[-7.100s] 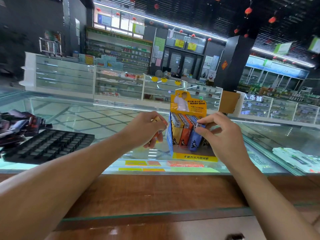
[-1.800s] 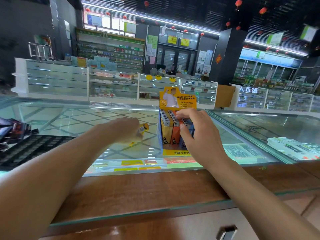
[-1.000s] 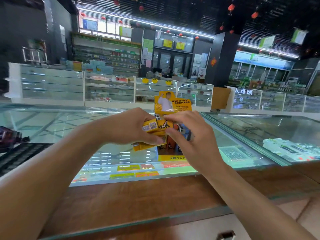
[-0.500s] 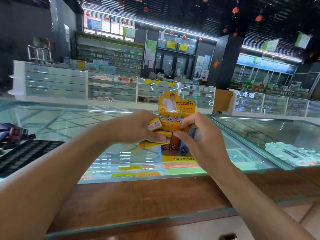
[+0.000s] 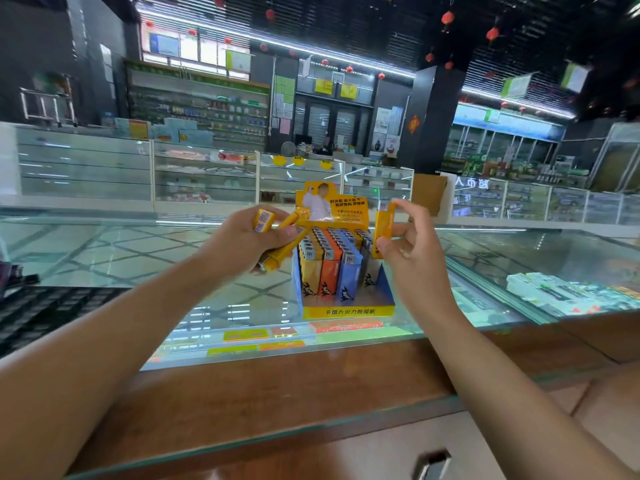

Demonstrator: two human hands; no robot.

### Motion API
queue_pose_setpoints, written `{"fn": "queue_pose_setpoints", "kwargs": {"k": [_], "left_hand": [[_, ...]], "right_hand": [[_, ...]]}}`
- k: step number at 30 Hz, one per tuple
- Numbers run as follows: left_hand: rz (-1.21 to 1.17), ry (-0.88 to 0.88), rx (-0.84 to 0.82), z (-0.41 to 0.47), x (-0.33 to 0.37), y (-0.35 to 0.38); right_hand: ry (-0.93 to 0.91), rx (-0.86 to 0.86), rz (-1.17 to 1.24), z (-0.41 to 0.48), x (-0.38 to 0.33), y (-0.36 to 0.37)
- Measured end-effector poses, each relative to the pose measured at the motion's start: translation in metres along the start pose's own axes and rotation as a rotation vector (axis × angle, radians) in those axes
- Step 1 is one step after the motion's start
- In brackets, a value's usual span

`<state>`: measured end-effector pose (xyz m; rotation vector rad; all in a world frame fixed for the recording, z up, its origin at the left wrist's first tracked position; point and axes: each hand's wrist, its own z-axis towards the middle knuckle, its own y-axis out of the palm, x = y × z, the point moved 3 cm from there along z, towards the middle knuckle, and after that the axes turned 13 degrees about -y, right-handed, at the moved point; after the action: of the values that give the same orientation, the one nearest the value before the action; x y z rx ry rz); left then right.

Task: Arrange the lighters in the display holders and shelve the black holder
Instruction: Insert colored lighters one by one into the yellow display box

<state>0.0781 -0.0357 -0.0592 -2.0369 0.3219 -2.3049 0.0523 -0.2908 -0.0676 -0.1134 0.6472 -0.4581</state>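
Note:
A yellow and blue cardboard display holder [image 5: 346, 311] stands on the glass counter, with rows of yellow, orange, blue and grey lighters [image 5: 330, 268] upright in it. My left hand [image 5: 242, 242] grips a bunch of yellow lighters [image 5: 277, 258] just left of the holder's top. My right hand [image 5: 410, 237] pinches a single yellow lighter [image 5: 383, 232] upright, above the holder's right side. The black holder [image 5: 41, 313], a flat tray of small cells, lies at the counter's left edge.
The glass counter [image 5: 156, 258] has a wooden front ledge [image 5: 277, 386]. White and green packets [image 5: 568, 294] lie at the right under or on the glass. Dark items [image 5: 14, 271] sit at the far left. Shop cabinets stand behind.
My right hand has drawn one yellow lighter out of the bunch in my left hand and moved right with it. The hands have parted, baring the holder between them.

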Motion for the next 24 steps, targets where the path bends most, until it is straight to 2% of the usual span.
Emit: {"fn": "queue_pose_setpoints", "kwargs": {"k": [5, 9, 15, 18, 21, 24], "left_hand": [[-0.148, -0.052, 0.068, 0.006, -0.011, 0.002], [-0.153, -0.094, 0.057, 0.006, -0.015, 0.006], [-0.117, -0.086, 0.049, 0.006, -0.016, 0.008], [-0.073, -0.081, 0.062, 0.004, -0.015, 0.008], [-0.112, -0.080, 0.069, 0.003, -0.013, 0.007], [-0.168, -0.082, 0.113, 0.003, -0.011, 0.006]], "right_hand": [[-0.092, 0.007, -0.102, 0.001, 0.000, 0.001], [-0.164, 0.036, -0.185, 0.001, -0.006, 0.000], [-0.146, -0.087, -0.236, 0.008, 0.016, 0.007], [-0.156, -0.144, -0.354, 0.009, 0.026, 0.011], [-0.189, -0.198, -0.490, 0.009, 0.028, 0.015], [-0.204, -0.194, -0.524, 0.008, 0.024, 0.018]]}}
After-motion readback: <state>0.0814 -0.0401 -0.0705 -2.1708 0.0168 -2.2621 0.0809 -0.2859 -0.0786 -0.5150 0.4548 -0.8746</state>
